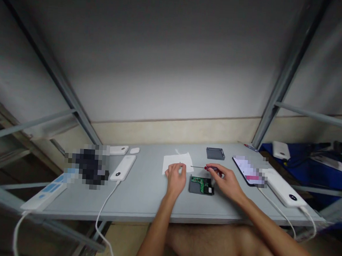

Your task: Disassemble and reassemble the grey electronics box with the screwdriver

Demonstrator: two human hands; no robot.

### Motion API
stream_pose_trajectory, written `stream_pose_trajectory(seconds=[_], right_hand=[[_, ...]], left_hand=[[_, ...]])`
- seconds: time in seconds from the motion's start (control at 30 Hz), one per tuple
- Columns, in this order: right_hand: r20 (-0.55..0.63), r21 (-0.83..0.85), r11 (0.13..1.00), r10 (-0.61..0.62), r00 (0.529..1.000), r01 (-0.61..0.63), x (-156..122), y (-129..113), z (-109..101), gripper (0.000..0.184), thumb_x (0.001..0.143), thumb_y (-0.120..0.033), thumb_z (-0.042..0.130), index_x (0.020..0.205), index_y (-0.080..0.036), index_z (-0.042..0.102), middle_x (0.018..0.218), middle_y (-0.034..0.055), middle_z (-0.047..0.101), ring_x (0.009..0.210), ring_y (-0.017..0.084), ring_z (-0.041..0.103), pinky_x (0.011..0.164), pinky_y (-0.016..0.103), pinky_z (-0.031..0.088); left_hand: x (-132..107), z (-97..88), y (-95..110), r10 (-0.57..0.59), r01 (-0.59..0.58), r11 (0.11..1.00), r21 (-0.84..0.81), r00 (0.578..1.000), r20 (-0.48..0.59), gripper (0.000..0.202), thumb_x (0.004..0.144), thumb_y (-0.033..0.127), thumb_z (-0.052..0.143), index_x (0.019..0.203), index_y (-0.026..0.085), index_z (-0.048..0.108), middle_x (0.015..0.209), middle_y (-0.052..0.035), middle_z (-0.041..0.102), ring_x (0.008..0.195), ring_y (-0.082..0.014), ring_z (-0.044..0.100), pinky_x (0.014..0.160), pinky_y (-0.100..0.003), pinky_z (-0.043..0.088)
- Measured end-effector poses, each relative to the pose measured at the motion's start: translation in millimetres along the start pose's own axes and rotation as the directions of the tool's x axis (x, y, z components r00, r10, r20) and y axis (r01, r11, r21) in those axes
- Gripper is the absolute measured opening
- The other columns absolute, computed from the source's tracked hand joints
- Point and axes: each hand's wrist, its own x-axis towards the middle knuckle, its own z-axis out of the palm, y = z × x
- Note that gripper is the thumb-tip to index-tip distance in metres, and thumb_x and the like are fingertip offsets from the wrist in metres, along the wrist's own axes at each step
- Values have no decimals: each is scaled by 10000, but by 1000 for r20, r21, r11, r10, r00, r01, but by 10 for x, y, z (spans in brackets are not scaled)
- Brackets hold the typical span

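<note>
Right hand (225, 180) and left hand (175, 177) are held apart over the grey desk (145, 192). The right grips the handle of a red screwdriver (206, 168), thumb and fingers wrapped round it, its thin shaft lying almost level and pointing toward the left hand. That forearm reaches in slantwise from the lower right corner. The left forearm rises more steeply from the bottom edge, back of the hand upward, fingers curled and thumb near the index finger beside a sheet of white paper (171, 159); whether anything is pinched there cannot be told.

Between the hands, nearer the person, an opened grey case (194, 188) lies flat, showing a green circuit board (197, 180) and a black part with a white label (210, 190) too small to read. Beyond it lies a grey cover (215, 153).

To the right is a phone (245, 169) with its screen lit, a pink patch near its lower end and its lettering illegible. A white power bank (284, 188) lies beside it, and another white power bank (124, 165) lies left of the paper; the marks on their dark oval displays are unreadable.
</note>
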Motion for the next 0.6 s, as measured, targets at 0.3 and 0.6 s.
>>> stream_pose_trajectory(seconds=[0.3, 0.6], right_hand=[[122, -7, 998, -67, 990, 69, -112, 18, -262, 306, 986, -433, 584, 1166, -274, 775, 1114, 63, 792, 880, 223, 709, 716, 333, 535], [189, 1, 994, -104, 977, 106, -82, 12, -119, 322, 991, -440, 569, 1174, -271, 774, 1079, 63, 799, 846, 217, 711, 711, 332, 536]], left_hand=[[-31, 90, -121, 53, -49, 994, -99, 998, 43, 146, 959, 277, 636, 959, 282, 782, 1180, -37, 746, 1214, -278, 529, 1094, -495, 370], [-30, 69, -91, 93, -85, 985, -153, 995, 47, 87, 876, 266, 726, 936, 270, 789, 1167, -45, 771, 1214, -260, 563, 1094, -492, 372]])
